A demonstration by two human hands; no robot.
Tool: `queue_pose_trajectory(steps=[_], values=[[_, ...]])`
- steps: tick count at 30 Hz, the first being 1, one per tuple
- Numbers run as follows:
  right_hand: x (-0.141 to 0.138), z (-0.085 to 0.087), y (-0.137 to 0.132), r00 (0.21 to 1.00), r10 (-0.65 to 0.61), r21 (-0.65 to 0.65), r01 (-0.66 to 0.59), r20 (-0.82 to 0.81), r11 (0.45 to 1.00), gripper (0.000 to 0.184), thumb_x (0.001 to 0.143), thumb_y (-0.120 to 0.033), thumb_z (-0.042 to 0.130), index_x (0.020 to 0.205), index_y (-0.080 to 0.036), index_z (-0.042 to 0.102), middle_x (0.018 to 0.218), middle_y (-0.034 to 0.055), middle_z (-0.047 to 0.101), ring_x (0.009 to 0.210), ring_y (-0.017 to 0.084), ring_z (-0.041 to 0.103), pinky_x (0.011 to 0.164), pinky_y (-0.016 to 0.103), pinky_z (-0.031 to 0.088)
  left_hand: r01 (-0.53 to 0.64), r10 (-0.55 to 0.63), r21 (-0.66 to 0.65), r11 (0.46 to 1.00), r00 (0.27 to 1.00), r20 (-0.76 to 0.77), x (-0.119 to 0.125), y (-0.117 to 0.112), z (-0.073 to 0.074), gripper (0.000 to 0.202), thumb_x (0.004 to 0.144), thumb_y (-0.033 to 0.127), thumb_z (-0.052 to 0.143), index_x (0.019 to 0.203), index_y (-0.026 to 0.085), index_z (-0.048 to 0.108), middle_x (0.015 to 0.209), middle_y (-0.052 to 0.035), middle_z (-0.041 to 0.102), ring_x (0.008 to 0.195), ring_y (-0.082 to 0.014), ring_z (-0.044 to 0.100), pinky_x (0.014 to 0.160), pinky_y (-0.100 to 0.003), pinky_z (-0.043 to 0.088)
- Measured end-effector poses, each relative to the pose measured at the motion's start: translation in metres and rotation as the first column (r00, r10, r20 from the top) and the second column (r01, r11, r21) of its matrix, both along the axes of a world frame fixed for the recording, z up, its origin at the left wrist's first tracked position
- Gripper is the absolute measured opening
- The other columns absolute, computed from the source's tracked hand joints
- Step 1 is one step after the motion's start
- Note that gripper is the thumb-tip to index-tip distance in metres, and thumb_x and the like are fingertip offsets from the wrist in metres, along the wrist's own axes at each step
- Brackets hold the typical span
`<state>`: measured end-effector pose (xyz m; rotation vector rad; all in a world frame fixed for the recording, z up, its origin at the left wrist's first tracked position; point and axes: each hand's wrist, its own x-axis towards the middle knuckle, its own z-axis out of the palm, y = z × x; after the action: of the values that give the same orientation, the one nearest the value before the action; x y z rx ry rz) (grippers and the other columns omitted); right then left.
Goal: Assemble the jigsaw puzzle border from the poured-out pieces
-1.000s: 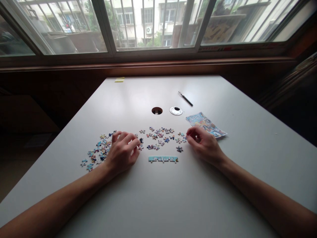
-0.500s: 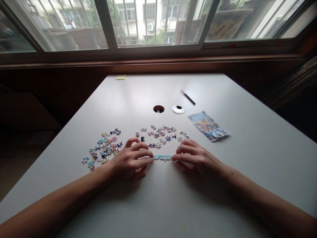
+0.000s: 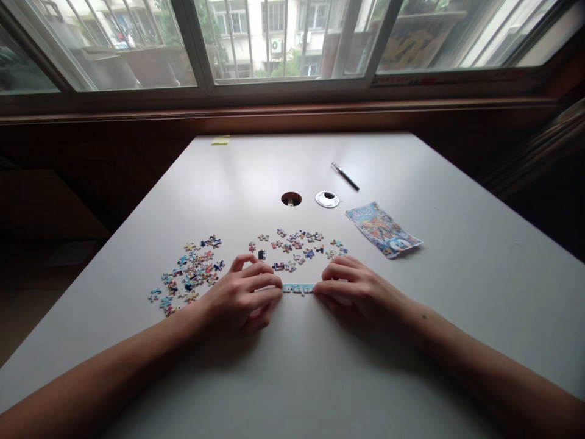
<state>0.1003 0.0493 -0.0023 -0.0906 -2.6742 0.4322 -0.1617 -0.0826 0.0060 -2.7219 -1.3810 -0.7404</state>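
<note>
A short strip of joined jigsaw puzzle pieces (image 3: 298, 288), light blue along its upper edge, lies flat on the white table (image 3: 292, 378). My left hand (image 3: 249, 292) grips the strip's left end, its fingers curled. At the other end, the fingertips of my right hand (image 3: 354, 285) close on the strip, and the thumb is mostly hidden beneath. Loose puzzle pieces (image 3: 297, 245) are scattered just beyond both hands. A denser heap of pieces (image 3: 194, 271) lies left of my left hand, partly covered by the forearm.
A colourful picture sheet (image 3: 382, 229) lies beyond my right hand. Farther back are a pen (image 3: 345, 176), a round metal cover (image 3: 327, 199) and a cable hole (image 3: 291, 200) in the table. A yellow sticky note (image 3: 220, 140) is near the far edge, below the window (image 3: 292, 42).
The whole view shifts slightly. My right hand has come a little closer to the left one along the strip; both hands keep their hold.
</note>
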Motion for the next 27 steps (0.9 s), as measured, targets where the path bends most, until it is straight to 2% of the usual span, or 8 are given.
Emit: queue_pose_trajectory(steps=[3, 6, 9, 13, 16, 18, 22, 27], values=[[-0.0006, -0.0007, 0.0008, 1.000, -0.001, -0.033, 0.000, -0.024, 0.999, 0.015, 0.089, -0.019, 0.060, 0.101, -0.023, 0.068, 0.086, 0.0059, 0.065, 0.079, 0.017, 0.056, 0.075, 0.032, 0.047, -0.002, 0.002, -0.016, 1.000, 1.000, -0.009, -0.0007, 0.0010, -0.0002, 0.024, 0.082, 0.014, 0.055, 0.101, 0.024, 0.066, 0.104, -0.0024, 0.073, 0.102, -0.0196, 0.064, 0.101, -0.040, 0.035], [-0.0008, 0.0010, 0.0024, 0.998, -0.006, -0.132, -0.002, -0.062, 0.991, 0.015, 0.088, -0.018, 0.060, 0.100, -0.022, 0.067, 0.086, 0.0067, 0.066, 0.079, 0.018, 0.058, 0.074, 0.033, 0.049, 0.012, -0.012, -0.029, 1.000, 1.000, -0.005, -0.0021, 0.0014, 0.0001, 0.028, 0.081, 0.014, 0.055, 0.105, 0.025, 0.065, 0.107, -0.0028, 0.072, 0.104, -0.0203, 0.063, 0.102, -0.040, 0.035], [-0.0001, 0.0043, 0.0041, 0.988, -0.094, -0.243, 0.063, -0.118, 0.968, 0.014, 0.088, -0.016, 0.058, 0.098, -0.022, 0.067, 0.086, 0.0071, 0.066, 0.080, 0.019, 0.059, 0.072, 0.033, 0.051, -0.002, 0.003, -0.011, 1.000, 0.998, 0.062, -0.0041, 0.0011, 0.0002, 0.029, 0.080, 0.012, 0.054, 0.105, 0.024, 0.063, 0.107, -0.0028, 0.071, 0.103, -0.0200, 0.063, 0.099, -0.040, 0.037], [0.0023, 0.0060, 0.0067, 0.944, -0.305, -0.373, 0.240, -0.127, 0.896, 0.012, 0.088, -0.018, 0.057, 0.093, -0.021, 0.068, 0.084, 0.0056, 0.066, 0.077, 0.018, 0.061, 0.071, 0.032, 0.050, -0.168, 0.151, 0.050, 0.985, 0.960, 0.236, -0.0061, 0.0023, 0.0002, 0.019, 0.080, 0.007, 0.052, 0.089, 0.022, 0.059, 0.093, -0.0022, 0.070, 0.091, -0.0184, 0.061, 0.090, -0.038, 0.043], [0.0040, 0.0037, 0.0084, 0.906, -0.415, -0.452, 0.337, -0.082, 0.826, 0.011, 0.089, -0.022, 0.057, 0.091, -0.021, 0.068, 0.084, 0.0048, 0.065, 0.074, 0.017, 0.060, 0.067, 0.031, 0.049, -0.272, 0.249, 0.046, 0.961, 0.928, 0.278, -0.0062, 0.0042, 0.0001, 0.018, 0.079, 0.005, 0.049, 0.078, 0.021, 0.056, 0.084, -0.0016, 0.067, 0.087, -0.0182, 0.059, 0.086, -0.038, 0.043], [0.0045, 0.0017, 0.0090, 0.895, -0.441, -0.472, 0.364, -0.060, 0.803, 0.011, 0.090, -0.023, 0.057, 0.091, -0.021, 0.068, 0.084, 0.0048, 0.066, 0.074, 0.018, 0.060, 0.067, 0.031, 0.048, -0.290, 0.270, 0.033, 0.957, 0.923, 0.275, -0.0061, 0.0050, -0.0002, 0.019, 0.078, 0.004, 0.048, 0.075, 0.021, 0.055, 0.082, -0.0013, 0.066, 0.085, -0.0181, 0.058, 0.085, -0.038, 0.042], [0.0044, -0.0002, 0.0091, 0.898, -0.436, -0.478, 0.362, -0.051, 0.801, 0.011, 0.090, -0.024, 0.057, 0.091, -0.021, 0.068, 0.085, 0.0050, 0.065, 0.075, 0.018, 0.060, 0.067, 0.031, 0.047, -0.297, 0.277, 0.024, 0.955, 0.915, 0.294, -0.0066, 0.0053, -0.0012, 0.021, 0.074, -0.001, 0.046, 0.073, 0.020, 0.050, 0.079, -0.0018, 0.063, 0.083, -0.0184, 0.056, 0.081, -0.036, 0.044], [0.0045, 0.0001, 0.0093, 0.898, -0.437, -0.478, 0.367, -0.041, 0.798, 0.011, 0.090, -0.024, 0.058, 0.091, -0.021, 0.068, 0.085, 0.0050, 0.065, 0.074, 0.017, 0.059, 0.067, 0.030, 0.047, -0.391, 0.359, -0.004, 0.920, 0.843, 0.401, -0.0093, 0.0082, -0.0025, 0.027, 0.069, -0.005, 0.040, 0.077, 0.020, 0.044, 0.082, -0.0028, 0.056, 0.083, -0.0180, 0.054, 0.073, -0.031, 0.044]])
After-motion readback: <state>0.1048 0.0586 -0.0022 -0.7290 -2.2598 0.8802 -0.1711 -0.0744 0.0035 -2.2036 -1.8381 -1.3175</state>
